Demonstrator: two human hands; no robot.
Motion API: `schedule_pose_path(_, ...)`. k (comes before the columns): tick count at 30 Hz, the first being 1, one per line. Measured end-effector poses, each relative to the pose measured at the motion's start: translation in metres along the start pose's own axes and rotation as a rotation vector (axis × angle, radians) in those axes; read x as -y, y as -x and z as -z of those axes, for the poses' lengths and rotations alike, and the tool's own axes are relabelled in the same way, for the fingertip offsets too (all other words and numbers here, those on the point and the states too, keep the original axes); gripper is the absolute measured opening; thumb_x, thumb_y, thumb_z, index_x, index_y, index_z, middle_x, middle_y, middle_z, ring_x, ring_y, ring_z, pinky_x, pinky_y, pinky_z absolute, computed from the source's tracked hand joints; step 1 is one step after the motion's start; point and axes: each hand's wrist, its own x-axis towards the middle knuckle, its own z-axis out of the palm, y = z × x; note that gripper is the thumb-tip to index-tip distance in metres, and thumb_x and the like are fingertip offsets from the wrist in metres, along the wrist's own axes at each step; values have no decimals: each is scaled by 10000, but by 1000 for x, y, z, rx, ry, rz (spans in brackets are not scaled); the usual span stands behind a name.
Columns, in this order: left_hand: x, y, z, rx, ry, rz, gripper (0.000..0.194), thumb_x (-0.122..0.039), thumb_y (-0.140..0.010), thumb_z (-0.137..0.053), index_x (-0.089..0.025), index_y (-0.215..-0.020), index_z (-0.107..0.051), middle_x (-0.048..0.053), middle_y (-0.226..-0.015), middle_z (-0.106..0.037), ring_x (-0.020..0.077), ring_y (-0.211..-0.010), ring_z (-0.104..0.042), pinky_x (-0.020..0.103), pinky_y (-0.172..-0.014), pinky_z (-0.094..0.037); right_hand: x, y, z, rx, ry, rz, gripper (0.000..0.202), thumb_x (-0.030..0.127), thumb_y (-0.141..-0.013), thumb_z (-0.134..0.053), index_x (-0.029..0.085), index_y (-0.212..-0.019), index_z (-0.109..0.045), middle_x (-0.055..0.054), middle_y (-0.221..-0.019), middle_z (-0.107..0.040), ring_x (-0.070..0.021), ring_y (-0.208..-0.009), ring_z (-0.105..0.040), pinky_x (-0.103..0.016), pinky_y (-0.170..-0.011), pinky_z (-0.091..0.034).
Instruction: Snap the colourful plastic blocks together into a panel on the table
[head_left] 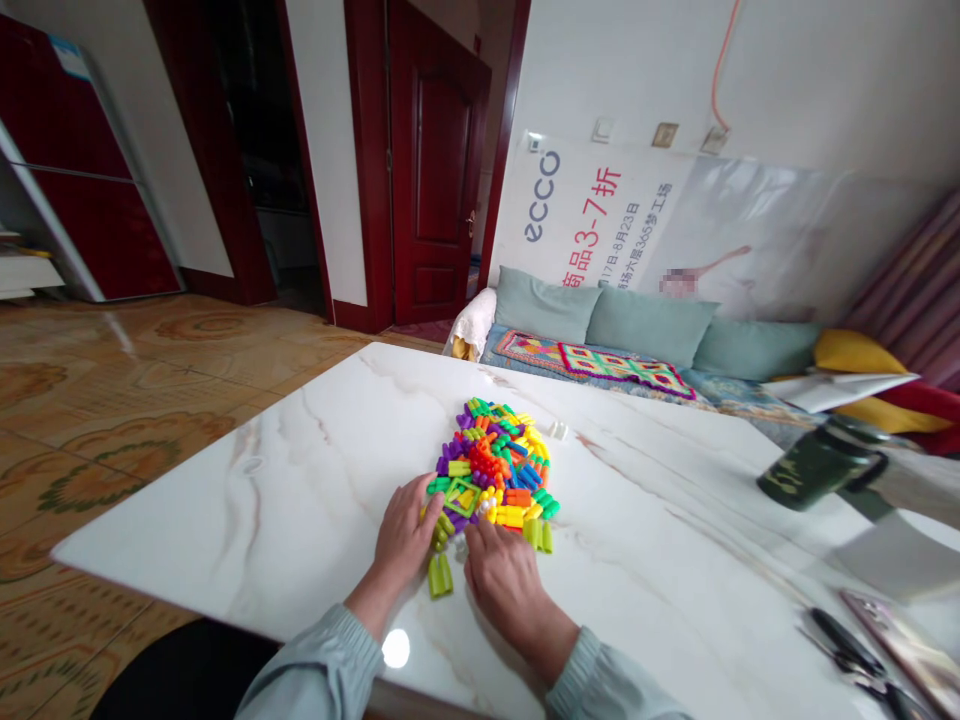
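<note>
A heap of colourful plastic building blocks (487, 460) lies on the white table, with green, yellow, orange, purple, red and blue pieces mixed together. At the heap's left edge rests my left hand (403, 527), its fingers stretched out and thumb apart, touching the green pieces. My right hand (508, 582) is at the front of the heap, fingers curled down and closed; whatever they hold is hidden. Between my wrists a lime-green block (440, 577) lies apart from the heap. Another lime-green block (538, 536) sits at the right front, close to my right hand.
The marbled table (300, 480) carries a dark green mug (814, 465) at the right, with black-handled scissors (847, 645) and a phone (904, 650) nearer me. A small white item (558, 430) lies behind the heap. Beyond the table stands a sofa with cushions (649, 325).
</note>
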Motion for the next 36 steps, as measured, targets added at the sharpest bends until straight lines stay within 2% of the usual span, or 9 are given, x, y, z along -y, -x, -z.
schedule_pose_path(4, 1, 0, 0, 21, 23, 25, 441, -457, -951, -359, -204, -1237, -579, 97, -1229, -655, 232, -1181, -579, 429, -1049, -437, -37, 3, 13, -178, -304, -176, 215, 186, -944, -400, 170, -1084, -562, -69, -887, -700, -168, -766, -663, -250, -658, -475)
schedule_pose_path(8, 2, -1, -1, 34, 25, 35, 453, -483, -947, -354, -217, -1234, -581, 85, -1251, -648, 234, -1190, -575, 440, -1071, -423, -115, -2, 20, -264, -297, -570, 246, 319, -961, -391, 201, -1046, -589, -55, -926, -708, -179, -775, -653, -262, -664, -436)
schedule_pose_path(12, 3, -2, -2, 22, 27, 60, 472, -509, -934, -354, -216, -1223, -586, 85, -1223, -663, 239, -1163, -595, 453, -1054, -445, -194, -16, 5, -218, -166, -834, 278, 277, -914, -390, 203, -1048, -621, -63, -961, -695, -198, -848, -618, -266, -638, -369)
schedule_pose_path(15, 6, -1, -3, 14, 43, 64, 484, -528, -928, -357, -213, -1209, -593, 92, -1210, -671, 238, -1146, -608, 451, -1042, -460, -227, -23, -16, -214, -170, -895, 290, 267, -897, -397, 197, -1035, -642, -73, -931, -691, -197, -827, -613, -263, -613, -348)
schedule_pose_path(18, 9, 0, -4, 4, 53, 83, 500, -546, -923, -351, -213, -1207, -594, 95, -1211, -672, 240, -1144, -612, 461, -1046, -459, -241, -24, -33, -225, -204, -900, 289, 284, -886, -415, 209, -1034, -651, -66, -936, -694, -194, -842, -618, -263, -637, -370)
schedule_pose_path(22, 10, 1, -5, 2, 65, 106, 499, -547, -919, -356, -224, -1222, -585, 88, -1231, -663, 239, -1165, -599, 465, -1062, -446, -248, -17, -44, -254, -261, -873, 338, 341, -861, -444, 207, -1126, -605, -62, -1046, -697, -190, -869, -628, -269, -673, -412)
schedule_pose_path(26, 8, 1, -4, 37, 79, 123, 516, -558, -915, -358, -217, -1237, -573, 94, -1259, -645, 248, -1194, -574, 485, -1091, -409, -250, -12, -47, -273, -296, -896, 420, 425, -797, -509, 177, -1126, -589, -69, -1041, -702, -192, -809, -644, -273, -649, -441)
schedule_pose_path(31, 5, 0, -2, 47, 86, 164, 544, -577, -911, -344, -210, -1245, -567, 104, -1276, -633, 263, -1211, -560, 501, -1093, -398, -249, -22, -48, -223, -292, -962, 294, 407, -764, -555, 195, -935, -666, -55, -883, -725, -206, -790, -659, -273, -649, -449)
schedule_pose_path(36, 7, 1, -3, 17, 83, 151, 505, -566, -907, -368, -235, -1220, -584, 98, -1246, -654, 268, -1177, -590, 497, -1063, -435, -243, -38, -48, -149, -229, -1043, 277, 426, -792, -570, 229, -954, -678, -45, -902, -723, -219, -818, -660, -280, -628, -415)
